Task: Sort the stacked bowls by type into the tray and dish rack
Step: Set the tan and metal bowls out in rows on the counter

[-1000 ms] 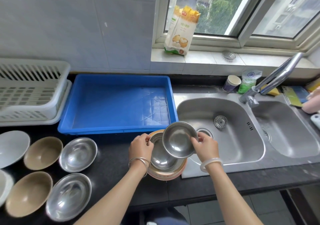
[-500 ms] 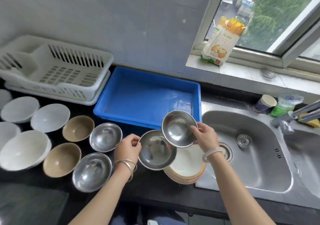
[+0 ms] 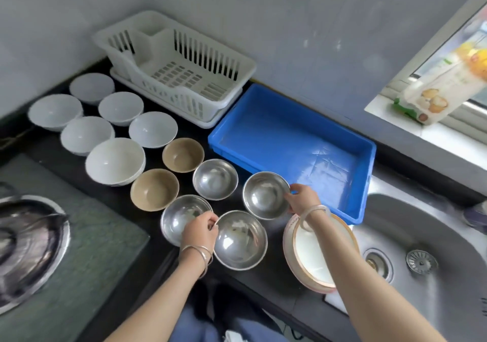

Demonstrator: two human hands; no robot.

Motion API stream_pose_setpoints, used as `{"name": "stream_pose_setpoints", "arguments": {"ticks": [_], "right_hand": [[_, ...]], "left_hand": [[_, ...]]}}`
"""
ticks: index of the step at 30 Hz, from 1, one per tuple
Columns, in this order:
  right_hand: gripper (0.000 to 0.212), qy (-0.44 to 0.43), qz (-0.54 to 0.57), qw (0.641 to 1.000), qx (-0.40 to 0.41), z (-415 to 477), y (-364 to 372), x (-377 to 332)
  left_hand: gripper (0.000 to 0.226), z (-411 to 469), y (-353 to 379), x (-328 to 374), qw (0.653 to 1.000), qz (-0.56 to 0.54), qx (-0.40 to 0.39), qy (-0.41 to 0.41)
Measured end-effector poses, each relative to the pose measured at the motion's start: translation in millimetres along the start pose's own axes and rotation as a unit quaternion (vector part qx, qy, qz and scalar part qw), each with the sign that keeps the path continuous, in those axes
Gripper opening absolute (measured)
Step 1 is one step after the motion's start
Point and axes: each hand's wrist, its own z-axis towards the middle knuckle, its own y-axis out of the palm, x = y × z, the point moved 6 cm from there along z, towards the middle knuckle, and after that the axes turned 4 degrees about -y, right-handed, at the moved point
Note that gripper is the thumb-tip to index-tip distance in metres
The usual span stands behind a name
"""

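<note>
Steel bowl (image 3: 239, 239) nearest me is pinched at its rim by my left hand (image 3: 200, 229); my right hand (image 3: 303, 198) grips the rim of a second steel bowl (image 3: 266, 195), just beside the blue tray (image 3: 290, 144). Both look down on the counter (image 3: 274, 281). I'd settle them level, clear of the neighbouring bowls (image 3: 215, 179), before letting go.

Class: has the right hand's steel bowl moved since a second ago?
Yes. The steel bowl in the right hand went left, from above the pink-rimmed bowl to the counter before the blue tray.
</note>
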Motion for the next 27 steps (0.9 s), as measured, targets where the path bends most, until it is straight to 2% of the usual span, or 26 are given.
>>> {"name": "stream_pose_setpoints", "arguments": {"ticks": [5,8,17,21,25,27], "right_hand": [[0.015,0.010,-0.071,0.997,-0.028,9,14,-3],[0.023,0.025,-0.087,0.995,-0.035,11,20,-4],[0.021,0.056,-0.074,0.994,-0.054,18,27,2],[0.012,0.067,-0.050,0.994,-0.064,21,31,4],[0.009,0.073,-0.029,0.995,-0.066,22,34,4],[0.014,0.078,-0.020,0.994,-0.068,20,34,4]], "left_hand": [[0.011,2,5,-3,1.000,0.017,0.005,0.016],[0.012,3,7,-3,0.999,0.036,0.011,0.023],[0.015,3,15,6,0.994,0.089,0.034,0.051],[0.017,8,17,5,0.993,0.097,0.034,0.062],[0.027,12,19,3,0.992,0.094,0.031,0.077],[0.032,13,20,4,0.991,0.095,0.026,0.092]]}}
